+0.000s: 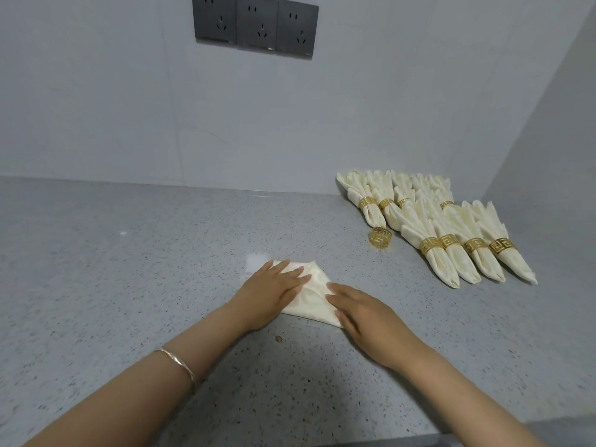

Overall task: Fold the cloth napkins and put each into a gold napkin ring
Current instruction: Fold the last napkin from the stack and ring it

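A cream cloth napkin point(314, 293) lies folded flat on the grey speckled counter point(129, 253), in the middle of the view. My left hand point(271, 293) presses on its left part with straight fingers. My right hand point(364, 312) lies flat on its right edge, fingers straight. One loose gold napkin ring point(380, 238) stands on the counter to the upper right of the napkin, apart from both hands.
Several folded cream napkins in gold rings point(451, 233) lie in two rows at the right, near the wall corner. Dark wall sockets point(254, 24) sit high on the back wall. A small brown crumb point(279, 339) lies near my left wrist.
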Tool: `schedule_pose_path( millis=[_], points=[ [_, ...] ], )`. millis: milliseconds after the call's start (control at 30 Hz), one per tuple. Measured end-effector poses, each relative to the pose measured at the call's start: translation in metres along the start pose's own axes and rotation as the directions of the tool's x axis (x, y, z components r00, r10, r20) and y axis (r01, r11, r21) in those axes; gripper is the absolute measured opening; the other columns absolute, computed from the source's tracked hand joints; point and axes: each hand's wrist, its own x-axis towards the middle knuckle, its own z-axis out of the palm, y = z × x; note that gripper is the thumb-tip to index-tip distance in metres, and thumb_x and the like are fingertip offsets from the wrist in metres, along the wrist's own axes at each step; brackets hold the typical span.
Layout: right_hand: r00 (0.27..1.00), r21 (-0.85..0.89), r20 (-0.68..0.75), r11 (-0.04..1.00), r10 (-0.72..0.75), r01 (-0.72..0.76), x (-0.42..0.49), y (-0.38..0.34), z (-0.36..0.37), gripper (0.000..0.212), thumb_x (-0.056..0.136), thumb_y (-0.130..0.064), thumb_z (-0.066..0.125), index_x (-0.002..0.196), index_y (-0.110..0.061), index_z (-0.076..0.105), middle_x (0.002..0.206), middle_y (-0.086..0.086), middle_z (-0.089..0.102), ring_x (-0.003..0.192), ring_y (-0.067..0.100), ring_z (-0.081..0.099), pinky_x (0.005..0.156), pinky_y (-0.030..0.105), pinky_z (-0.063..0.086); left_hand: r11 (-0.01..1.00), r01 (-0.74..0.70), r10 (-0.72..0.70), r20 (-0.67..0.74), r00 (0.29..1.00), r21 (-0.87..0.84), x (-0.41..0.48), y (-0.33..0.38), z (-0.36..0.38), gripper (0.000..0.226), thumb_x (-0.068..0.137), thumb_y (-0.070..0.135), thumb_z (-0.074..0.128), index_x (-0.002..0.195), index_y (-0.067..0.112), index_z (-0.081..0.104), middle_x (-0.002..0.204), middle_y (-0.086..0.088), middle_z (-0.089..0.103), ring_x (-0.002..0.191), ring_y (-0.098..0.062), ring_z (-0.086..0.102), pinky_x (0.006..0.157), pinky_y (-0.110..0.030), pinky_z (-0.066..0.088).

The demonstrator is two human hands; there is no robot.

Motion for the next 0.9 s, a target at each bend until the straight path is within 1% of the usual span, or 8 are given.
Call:
schedule_pose_path(
  millis=[133, 267, 367, 467, 600, 700, 800, 900],
  points=[
    [0.996, -0.064, 0.093, 0.998, -0.017, 0.023, 0.004, -0.011, 0.004, 0.075, 0.089, -0.062, 0.008, 0.149, -0.022, 0.025, 0.155, -0.002, 0.027, 0.142, 0.016, 0.027, 0.112, 0.024, 0.020, 0.992, 0.059, -0.053, 0.057, 0.997, -0.109, 0.002, -0.001, 0.000, 0.043, 0.105, 0.034, 0.023, 0.148, 0.036, 0.026, 0.157, 0.014, 0.019, 0.147, -0.010, 0.009, 0.114, -0.022, -0.004],
    [0.991, -0.280, -0.089, 0.958, -0.098, 0.069, 0.020, -0.017, 0.015, 0.044, 0.078, -0.021, 0.070, 0.119, -0.005, 0.064, 0.115, 0.011, 0.068, 0.096, 0.025, 0.069, 0.069, 0.032, 0.058, 0.989, 0.078, -0.070, 0.061, 0.996, -0.129, 0.003, -0.003, 0.000, 0.042, 0.105, 0.034, 0.027, 0.146, 0.036, 0.031, 0.156, 0.014, 0.023, 0.146, -0.010, 0.015, 0.116, -0.025, 0.002],
    [1.000, -0.283, -0.008, 0.959, -0.008, 0.006, 0.032, -0.035, 0.010, 0.048, 0.079, -0.003, 0.066, 0.126, 0.000, 0.054, 0.116, 0.014, 0.064, 0.097, 0.028, 0.065, 0.065, 0.032, 0.048, 0.985, 0.092, -0.081, 0.077, 0.994, -0.149, 0.004, -0.002, -0.001, 0.042, 0.105, 0.034, 0.025, 0.146, 0.036, 0.033, 0.156, 0.014, 0.024, 0.146, -0.010, 0.016, 0.117, -0.026, 0.003],
    [0.989, -0.335, -0.121, 0.935, 0.080, -0.117, 0.034, -0.041, 0.006, 0.032, 0.060, -0.010, 0.082, 0.086, -0.016, 0.065, 0.068, -0.002, 0.065, 0.054, 0.015, 0.060, 0.046, 0.024, 0.030, 0.963, 0.120, -0.093, 0.122, 0.988, -0.240, 0.000, 0.001, -0.009, 0.046, 0.104, 0.040, 0.016, 0.147, 0.034, 0.031, 0.156, 0.011, 0.023, 0.146, -0.009, 0.016, 0.118, -0.028, 0.002],
    [0.974, 0.170, -0.145, 0.974, 0.172, -0.146, 0.035, -0.017, 0.001, 0.022, 0.088, -0.009, 0.055, 0.101, -0.016, 0.071, 0.084, 0.004, 0.071, 0.070, 0.021, 0.062, 0.062, 0.033, 0.043, 0.955, 0.068, -0.093, -0.075, 0.993, -0.290, -0.016, 0.005, -0.028, 0.057, 0.096, 0.059, 0.011, 0.149, 0.037, 0.012, 0.158, 0.012, 0.014, 0.146, -0.006, 0.010, 0.120, -0.031, 0.004],
    [0.906, 0.713, 0.050, 0.620, 0.420, -0.327, 0.042, -0.009, -0.026, 0.017, 0.088, -0.013, 0.063, 0.072, -0.009, 0.063, 0.062, 0.002, 0.060, 0.050, 0.012, 0.051, 0.052, 0.023, 0.040, 0.980, -0.070, 0.004, -0.338, 0.941, -0.184, -0.032, 0.005, -0.050, 0.066, 0.091, 0.068, 0.021, 0.149, 0.040, 0.003, 0.159, 0.017, 0.000, 0.145, 0.000, -0.003, 0.120, -0.026, -0.006],
    [0.778, 0.796, 0.542, 0.101, 0.318, -0.596, 0.047, -0.002, -0.038, 0.027, 0.077, -0.018, 0.074, 0.100, -0.006, 0.065, 0.087, 0.005, 0.070, 0.073, 0.016, 0.065, 0.061, 0.024, 0.052, 0.989, -0.146, 0.144, -0.329, 0.933, 0.018, -0.045, 0.006, -0.065, 0.082, 0.086, 0.074, 0.033, 0.152, 0.035, 0.002, 0.158, 0.020, -0.009, 0.145, -0.001, -0.010, 0.118, -0.025, -0.013],
    [0.710, 0.707, 0.699, 0.068, 0.086, -0.704, 0.051, -0.004, -0.032, 0.050, 0.069, -0.024, 0.076, 0.113, -0.005, 0.061, 0.097, 0.006, 0.069, 0.083, 0.016, 0.065, 0.070, 0.024, 0.054, 0.963, -0.193, 0.207, -0.058, 0.977, 0.188, -0.050, 0.009, -0.057, 0.098, 0.079, 0.084, 0.030, 0.149, 0.034, -0.017, 0.152, 0.020, -0.028, 0.139, 0.000, -0.028, 0.114, -0.029, -0.023]
  ],
)
